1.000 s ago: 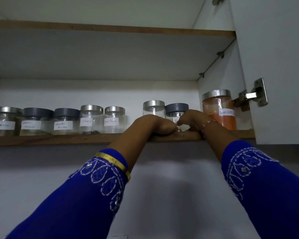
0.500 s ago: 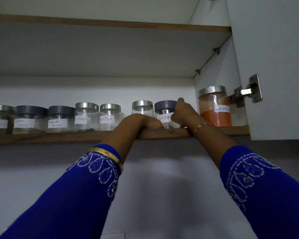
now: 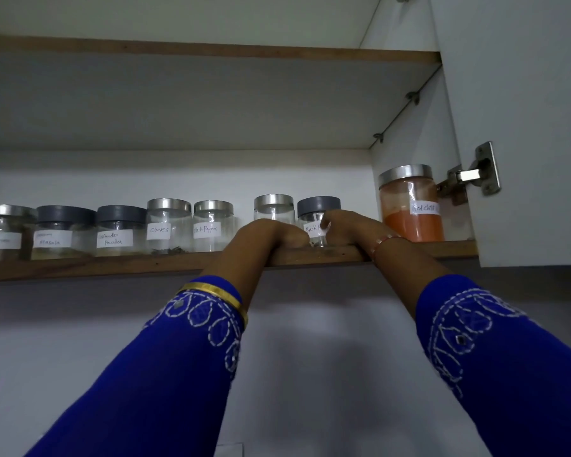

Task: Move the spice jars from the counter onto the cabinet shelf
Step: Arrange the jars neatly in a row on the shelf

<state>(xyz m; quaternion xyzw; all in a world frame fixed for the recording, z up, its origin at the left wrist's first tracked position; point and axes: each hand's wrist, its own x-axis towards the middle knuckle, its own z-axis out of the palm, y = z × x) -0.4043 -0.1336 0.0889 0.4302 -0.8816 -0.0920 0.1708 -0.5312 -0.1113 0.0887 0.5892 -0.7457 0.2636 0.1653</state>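
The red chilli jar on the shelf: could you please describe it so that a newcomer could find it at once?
Look along the wooden cabinet shelf to its far right end, by the open door's metal hinge. There stands the red chilli jar, apart from the row. It is taller than the others, steel-lidded, and the only one holding orange-red powder.

Your sleeves (image 3: 165,367) are royal blue with white stitched loop embroidery, and a gold bangle (image 3: 216,293) rings the left one. On the brown-edged shelf (image 3: 96,263), clear jars carry silver or dark grey lids and white handwritten labels. The far-right jar (image 3: 409,206) holds orange-red powder.
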